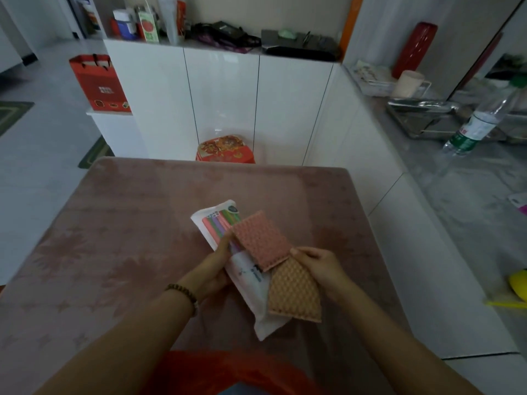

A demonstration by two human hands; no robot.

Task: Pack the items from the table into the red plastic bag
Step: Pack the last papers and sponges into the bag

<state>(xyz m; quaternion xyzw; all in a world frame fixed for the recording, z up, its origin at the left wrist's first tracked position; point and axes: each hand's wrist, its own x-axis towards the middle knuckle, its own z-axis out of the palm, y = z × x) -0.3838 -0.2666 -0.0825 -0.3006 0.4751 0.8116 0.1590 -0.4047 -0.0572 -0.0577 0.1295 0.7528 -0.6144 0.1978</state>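
Observation:
Above the pink table (119, 252) I hold a stack of items. A long white packet of coloured sticks (228, 252) lies lowest, gripped from the left by my left hand (214, 266). A pink textured sponge pad (261, 242) lies across the packet. An orange textured sponge pad (293, 292) sits beside and below it, and my right hand (319, 269) pinches its upper right edge, fingertips meeting the pink pad's corner. The red plastic bag (216, 372) lies bunched at the table's near edge, between my forearms.
White cabinets (222, 95) stand behind the table, with a red floral stool (225, 149) in front of them and a red gift bag (99, 84) at the left. On the right counter are a plastic bottle (482, 124), a metal tray (422, 118) and a cup (407, 84).

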